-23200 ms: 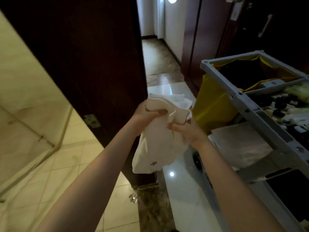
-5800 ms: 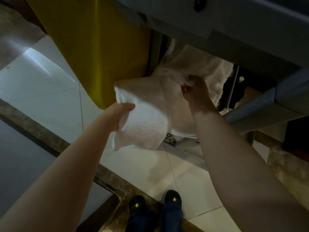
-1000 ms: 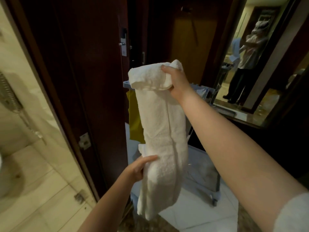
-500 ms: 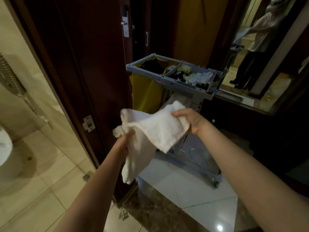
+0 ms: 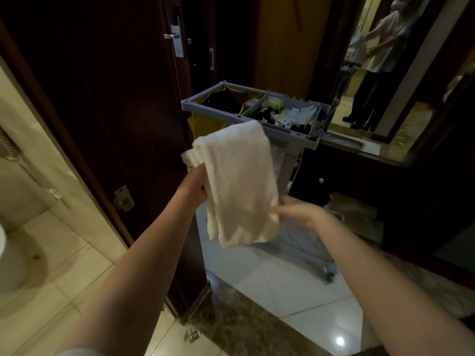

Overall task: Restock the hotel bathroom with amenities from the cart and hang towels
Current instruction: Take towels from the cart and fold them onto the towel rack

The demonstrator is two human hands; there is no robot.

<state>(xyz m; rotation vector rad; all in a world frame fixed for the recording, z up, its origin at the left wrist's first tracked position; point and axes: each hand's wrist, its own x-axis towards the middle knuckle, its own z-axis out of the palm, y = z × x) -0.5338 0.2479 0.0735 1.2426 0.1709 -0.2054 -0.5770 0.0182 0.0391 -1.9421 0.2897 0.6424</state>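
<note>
A folded white towel (image 5: 239, 181) hangs in front of me at chest height. My left hand (image 5: 194, 185) grips its upper left edge, so the towel drapes over that hand. My right hand (image 5: 295, 213) is lower right, fingers spread, touching the towel's lower right edge without a clear grip. Behind the towel stands the grey housekeeping cart (image 5: 312, 140), its top tray holding small bottles and packets (image 5: 288, 115), with a yellow bag (image 5: 203, 124) on its left side.
A dark wooden door (image 5: 115, 104) stands open on my left, with the beige tiled bathroom floor (image 5: 64, 255) beyond it. A mirror (image 5: 401, 60) at the right shows a person's reflection. A dark marble threshold (image 5: 244, 327) lies at my feet.
My left hand has taken the towel's top and lifted it; my right hand has let go of the top corner and dropped to the lower edge. The towel now hangs folded over.
</note>
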